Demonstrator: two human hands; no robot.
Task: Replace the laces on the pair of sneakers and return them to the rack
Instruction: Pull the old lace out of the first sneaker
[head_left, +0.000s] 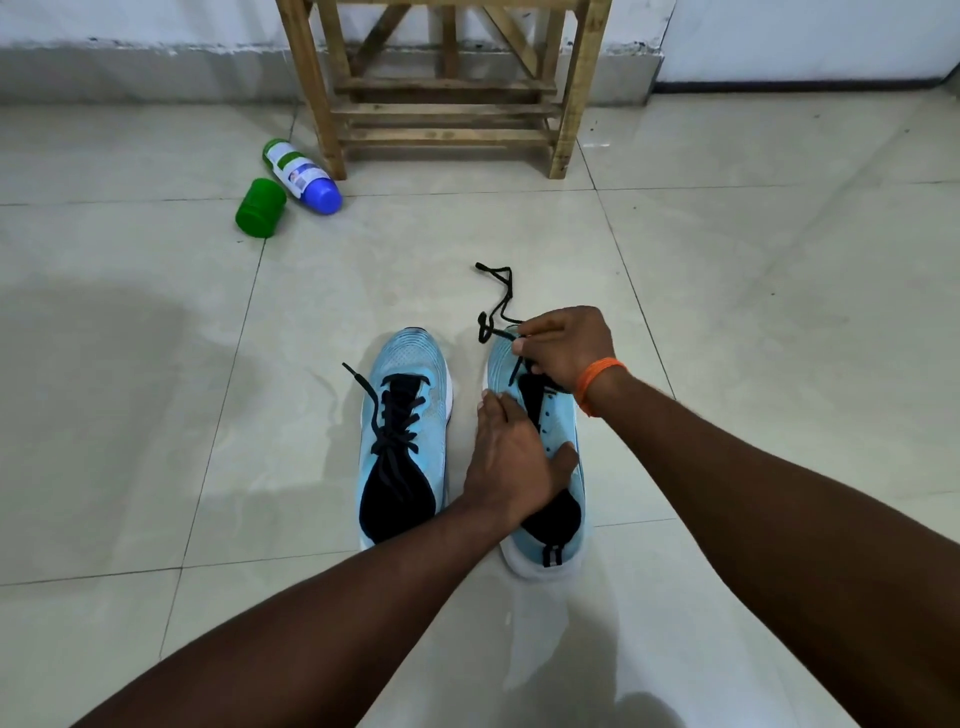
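Note:
Two light-blue sneakers with black tongues stand side by side on the tiled floor. The left sneaker (402, 431) carries a black lace through its eyelets, loose ends trailing. My left hand (511, 462) grips the right sneaker (558, 431) across its middle, thumb over its right side. At that shoe's toe end my right hand (563, 348) pinches a black lace (500, 304); the lace's free end curls away over the floor. Open eyelets show along the right sneaker's right edge.
A wooden rack (447, 98) with slatted shelves stands against the wall straight ahead. Left of it on the floor lie a white-labelled bottle with a blue end (302, 175) and a green cap (261, 208).

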